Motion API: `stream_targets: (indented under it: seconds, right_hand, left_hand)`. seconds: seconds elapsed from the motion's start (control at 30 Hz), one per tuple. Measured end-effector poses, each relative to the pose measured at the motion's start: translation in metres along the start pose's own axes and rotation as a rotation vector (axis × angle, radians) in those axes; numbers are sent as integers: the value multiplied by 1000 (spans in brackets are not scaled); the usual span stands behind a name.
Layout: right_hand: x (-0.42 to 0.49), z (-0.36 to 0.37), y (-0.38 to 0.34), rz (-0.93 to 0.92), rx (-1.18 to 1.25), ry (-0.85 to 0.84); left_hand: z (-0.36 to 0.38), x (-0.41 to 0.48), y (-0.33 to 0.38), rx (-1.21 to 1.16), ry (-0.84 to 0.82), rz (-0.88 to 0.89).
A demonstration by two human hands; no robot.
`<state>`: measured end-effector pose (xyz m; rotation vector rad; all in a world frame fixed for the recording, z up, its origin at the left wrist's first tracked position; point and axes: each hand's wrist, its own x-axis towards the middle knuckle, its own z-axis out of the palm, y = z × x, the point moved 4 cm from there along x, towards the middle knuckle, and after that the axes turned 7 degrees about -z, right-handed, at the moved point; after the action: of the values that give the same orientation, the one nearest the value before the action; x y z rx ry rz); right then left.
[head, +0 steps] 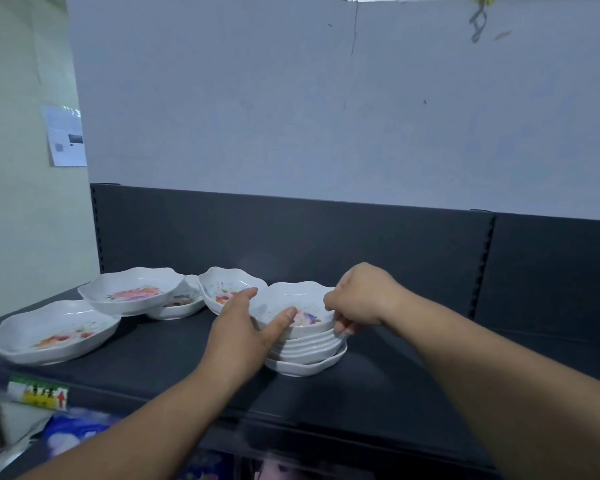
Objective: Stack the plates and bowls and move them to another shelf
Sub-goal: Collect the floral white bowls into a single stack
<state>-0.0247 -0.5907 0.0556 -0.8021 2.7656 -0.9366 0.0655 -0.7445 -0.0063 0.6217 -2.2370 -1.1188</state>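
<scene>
both my hands clamp the stack of bowls (303, 344) on the dark shelf (378, 386): left hand (243, 327) thumb over the rim, right hand (359, 299) fingers curled under. four loose bowls (132, 289) wait left, so i judge this steadies it.

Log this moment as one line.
phase: stacking | left hand: on stack rim | right hand: on stack, right side | loose bowls: left on shelf
</scene>
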Motion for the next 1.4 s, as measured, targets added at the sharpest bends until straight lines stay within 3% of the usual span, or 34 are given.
stream_targets:
  seconds: [0.5,0.73,1.13,1.4]
  right_hand:
    - [4,-34,14,-215,57,199]
    - [16,-23,10,-352,79,115]
    - [65,17,-41,-363,-42,8]
    - [99,39,-71,-253,-123,-7]
  left_hand:
    - [-14,-1,9,115,264,-11]
    - [-22,8,-11,161,327,-104]
    - [-49,76,-40,210,243,-49]
    - [-60,159,-38,619,28,16]
